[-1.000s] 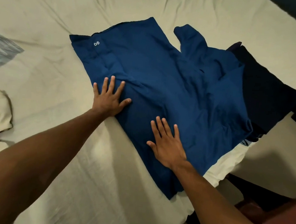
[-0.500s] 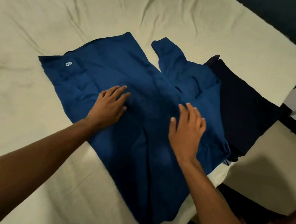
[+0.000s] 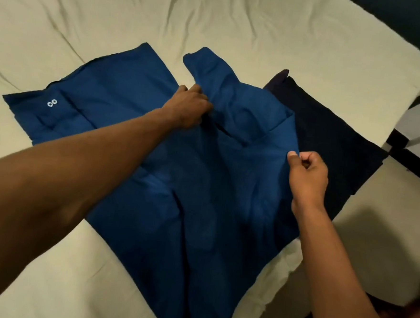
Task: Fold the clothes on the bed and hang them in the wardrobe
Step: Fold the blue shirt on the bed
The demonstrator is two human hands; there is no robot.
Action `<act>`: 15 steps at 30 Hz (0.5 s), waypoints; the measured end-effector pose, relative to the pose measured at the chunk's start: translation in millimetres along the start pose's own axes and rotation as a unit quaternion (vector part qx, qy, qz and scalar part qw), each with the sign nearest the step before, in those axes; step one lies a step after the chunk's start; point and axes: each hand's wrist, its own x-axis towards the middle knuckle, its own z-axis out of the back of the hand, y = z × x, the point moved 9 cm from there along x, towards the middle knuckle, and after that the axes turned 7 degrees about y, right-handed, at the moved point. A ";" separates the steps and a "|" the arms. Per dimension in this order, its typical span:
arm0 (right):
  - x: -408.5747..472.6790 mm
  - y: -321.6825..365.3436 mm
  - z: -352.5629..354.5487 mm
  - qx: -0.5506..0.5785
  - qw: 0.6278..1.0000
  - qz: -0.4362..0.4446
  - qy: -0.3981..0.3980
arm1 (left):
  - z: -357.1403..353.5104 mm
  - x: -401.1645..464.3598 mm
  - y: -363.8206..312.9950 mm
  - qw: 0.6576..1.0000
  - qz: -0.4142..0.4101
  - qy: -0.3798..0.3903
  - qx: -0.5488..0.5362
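A blue shirt [image 3: 137, 119] lies spread across the cream bed sheet [image 3: 238, 24], with a small white logo near its left edge. One blue sleeve points up toward the far side of the bed. My left hand [image 3: 190, 107] grips the cloth at the base of that sleeve, fingers curled into the fabric. My right hand [image 3: 307, 173] pinches the shirt's right edge between thumb and fingers, lifting it slightly. Under the shirt's right side lies a dark navy garment [image 3: 334, 142], partly hidden by the blue cloth.
The bed's right edge [image 3: 408, 80] drops off to a pale floor [image 3: 377, 245]. A dark wall sits at the top right corner. The bed's near corner lies under the shirt's lower hem.
Both hands lifted off the flat shirt and moved up and right. The left now grips cloth by the sleeve; the right now pinches the right edge. The camera has shifted.
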 end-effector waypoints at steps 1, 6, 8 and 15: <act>-2.6 0.5 1.7 0.007 1.000 0.009 0.001 | 2.5 -1.7 -0.4 1.000 -0.006 -0.011 -0.004; -23.3 11.0 -4.0 -0.009 0.997 0.034 0.068 | 8.4 -42.3 3.3 0.992 -0.021 -0.119 0.028; -42.1 29.7 -4.6 -0.023 0.992 0.095 0.085 | 5.5 -67.5 3.5 0.985 -0.022 -0.168 0.044; -186.3 69.4 -54.7 -0.279 0.869 0.392 0.118 | -36.4 -153.9 5.0 0.973 0.024 -0.223 0.056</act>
